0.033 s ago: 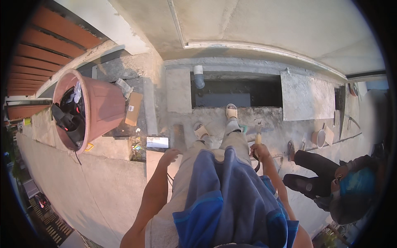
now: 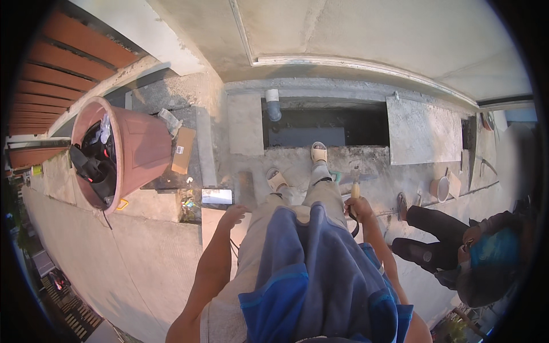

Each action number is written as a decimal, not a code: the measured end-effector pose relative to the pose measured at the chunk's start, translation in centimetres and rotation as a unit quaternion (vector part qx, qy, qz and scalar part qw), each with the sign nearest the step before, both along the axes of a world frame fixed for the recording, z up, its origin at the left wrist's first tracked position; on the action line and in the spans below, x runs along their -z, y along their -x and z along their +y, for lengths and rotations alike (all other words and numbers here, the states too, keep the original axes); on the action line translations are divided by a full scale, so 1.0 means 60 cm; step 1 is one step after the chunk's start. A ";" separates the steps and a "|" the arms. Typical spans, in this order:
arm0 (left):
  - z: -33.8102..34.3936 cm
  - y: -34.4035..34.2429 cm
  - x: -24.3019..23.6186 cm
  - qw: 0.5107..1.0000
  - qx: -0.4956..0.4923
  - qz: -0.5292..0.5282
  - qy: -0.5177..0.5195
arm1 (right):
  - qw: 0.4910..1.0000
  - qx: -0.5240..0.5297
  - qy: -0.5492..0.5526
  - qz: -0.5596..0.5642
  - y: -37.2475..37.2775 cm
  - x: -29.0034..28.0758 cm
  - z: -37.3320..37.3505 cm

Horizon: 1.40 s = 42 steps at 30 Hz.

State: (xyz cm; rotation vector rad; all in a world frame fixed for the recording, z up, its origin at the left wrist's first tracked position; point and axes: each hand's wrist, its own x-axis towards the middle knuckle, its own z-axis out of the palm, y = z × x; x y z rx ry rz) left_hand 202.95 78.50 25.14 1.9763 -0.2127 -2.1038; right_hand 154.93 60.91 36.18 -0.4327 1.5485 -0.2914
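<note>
A: Nearest items first. What does the person carry?

B: Item one, right hand: fingers clenched round the wooden handle of a hammer, head up, held in the air beside the right knee, just above the concrete ledge. Item two, left hand: fingers loosely curled, gripping nothing that I can make out, hanging just below a small phone that lies screen-up on the top of the low concrete wall.

A: Clothing?

B: Blue shirt, light grey trousers, pale sandals. The left sandal stands on the ledge; the right sandal is planted at the very edge of the open pit.

A: And at the side?

B: One co-worker, crouched low at the person's right, dark trousers, blue head covering. Near that co-worker, a small round tub on the ground with a trowel-like tool beside it.

A: Next row out?

B: A dark rectangular pit sunk in the concrete, a grey pipe stub poking down into its left corner. A concrete slab lies to the right of it, a narrower slab to the left.

A: Left side?

B: A large terracotta-coloured planter, tipped toward the wall, stuffed with black bags and scraps. A flat cardboard box leans just beside it.

A: Farthest?

B: Reddish wooden slats at upper left, and a pale plastered surface beyond the pit.
</note>
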 end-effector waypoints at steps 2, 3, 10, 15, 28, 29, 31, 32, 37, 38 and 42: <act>-0.007 0.000 -0.010 1.000 -0.015 -0.026 0.001 | 0.995 -0.084 0.040 0.040 -0.014 -0.018 0.002; -0.005 -0.002 -0.005 0.999 -0.012 -0.034 -0.002 | 0.973 -0.162 0.071 0.146 -0.031 -0.037 0.002; -0.048 -0.011 0.000 0.996 0.055 0.036 0.059 | 0.933 -0.178 0.148 0.275 -0.049 -0.008 0.024; -0.070 0.001 -0.031 0.998 0.060 -0.003 0.033 | 0.985 -0.112 0.097 0.094 -0.029 -0.096 0.070; -0.092 0.007 -0.015 0.992 0.120 -0.004 -0.048 | 0.953 -0.240 0.006 0.184 -0.003 -0.011 0.112; -0.117 0.021 -0.033 0.990 0.136 -0.002 -0.036 | 0.964 -0.218 -0.002 0.154 -0.001 -0.023 0.110; -0.119 0.008 -0.023 0.991 0.126 0.027 0.046 | 0.982 -0.146 -0.027 0.114 0.006 -0.019 0.110; -0.130 0.017 -0.030 0.990 0.131 0.015 0.054 | 0.984 -0.141 -0.036 0.100 0.014 -0.013 0.107; -0.171 0.074 -0.142 0.990 0.120 -0.068 -0.005 | 0.987 -0.135 -0.075 0.052 0.035 0.026 0.098; -0.163 0.080 -0.154 0.992 0.109 -0.067 -0.006 | 0.985 -0.146 -0.079 0.054 0.037 0.026 0.087; -0.085 0.081 -0.168 0.993 0.059 -0.081 -0.066 | 0.970 -0.231 -0.070 0.036 0.044 0.045 0.057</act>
